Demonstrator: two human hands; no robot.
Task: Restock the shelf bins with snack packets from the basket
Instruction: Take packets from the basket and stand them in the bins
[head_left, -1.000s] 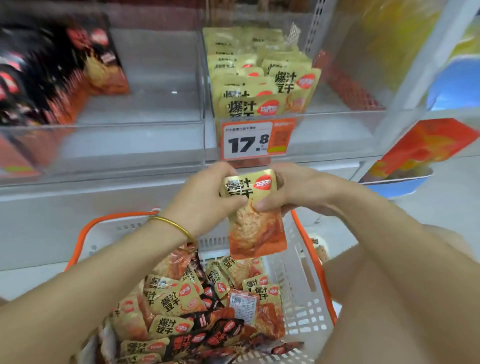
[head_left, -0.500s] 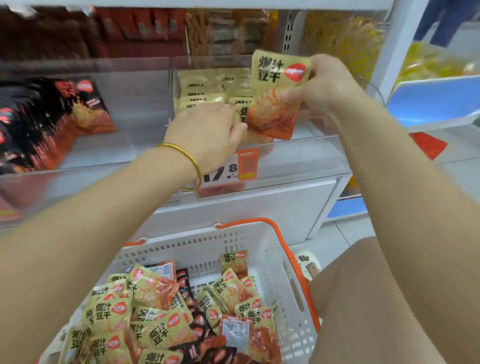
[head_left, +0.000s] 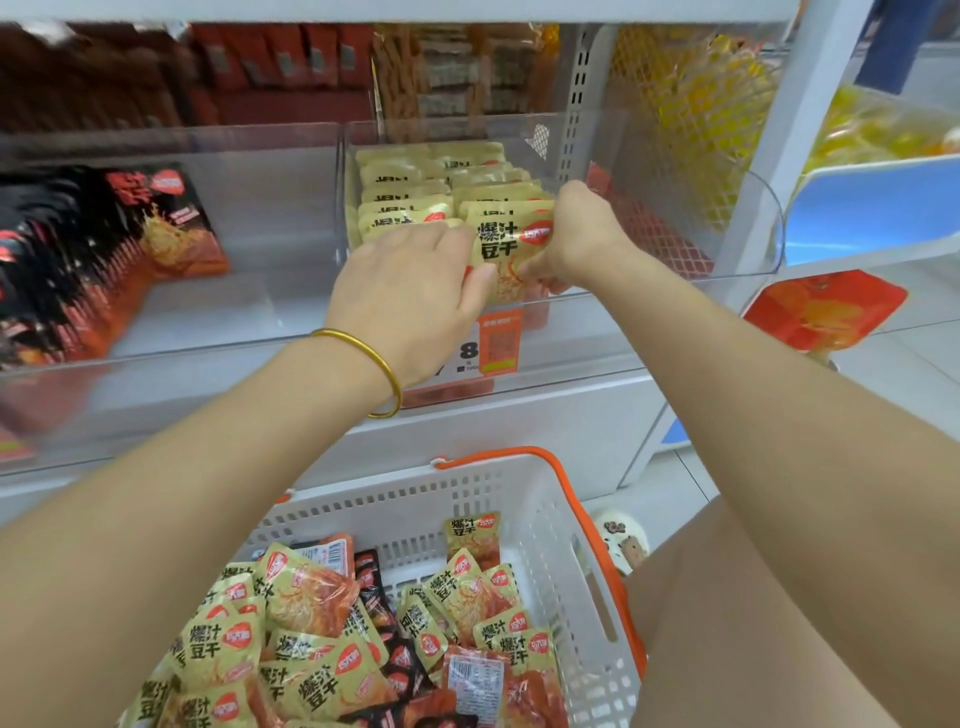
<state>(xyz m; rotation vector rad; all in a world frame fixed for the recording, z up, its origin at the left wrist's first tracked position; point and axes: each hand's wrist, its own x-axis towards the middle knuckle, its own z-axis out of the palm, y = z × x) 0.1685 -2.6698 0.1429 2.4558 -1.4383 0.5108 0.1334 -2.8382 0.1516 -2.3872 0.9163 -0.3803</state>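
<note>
Head camera: a clear shelf bin (head_left: 675, 218) receives one yellow snack packet (head_left: 506, 254) at the front of its row, pinched by the right hand (head_left: 576, 239), left hand (head_left: 415, 296) steadying flat-fingered. Next likely: release, then reach to the basket (head_left: 519, 499) below.

Orange-and-white paper price tag (head_left: 496, 343) clipped to the bin front; blue plastic tray (head_left: 872, 208) at right above a red-orange packet (head_left: 826, 312); yellow mesh-bagged goods (head_left: 691, 93) behind.
</note>
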